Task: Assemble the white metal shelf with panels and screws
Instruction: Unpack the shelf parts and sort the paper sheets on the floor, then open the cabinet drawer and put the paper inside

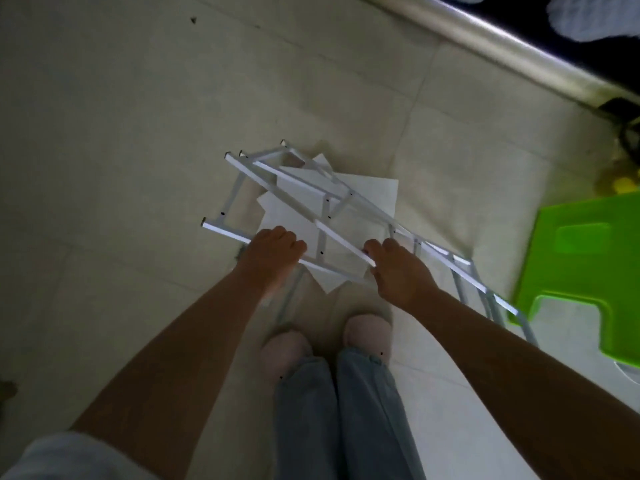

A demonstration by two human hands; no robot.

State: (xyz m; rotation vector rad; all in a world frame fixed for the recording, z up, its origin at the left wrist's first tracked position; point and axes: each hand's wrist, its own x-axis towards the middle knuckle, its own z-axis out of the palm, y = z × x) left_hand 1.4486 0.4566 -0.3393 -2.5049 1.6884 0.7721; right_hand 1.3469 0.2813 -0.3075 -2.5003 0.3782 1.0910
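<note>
A white metal shelf frame [298, 183] of thin square bars is held tilted above the tiled floor, running from upper left to lower right. My left hand [273, 252] grips the near bar at its left part. My right hand [394, 268] grips another long bar a little to the right. Small black screw holes dot the bars. White flat panels [367, 192] lie stacked on the floor under the frame, partly hidden by it.
A bright green plastic stool [588, 258] stands close to the frame's right end. My two feet in pale slippers [329, 337] stand just below the frame. A metal threshold strip [502, 46] crosses the upper right. Dark cables and a yellow object [623, 181] lie at the right edge.
</note>
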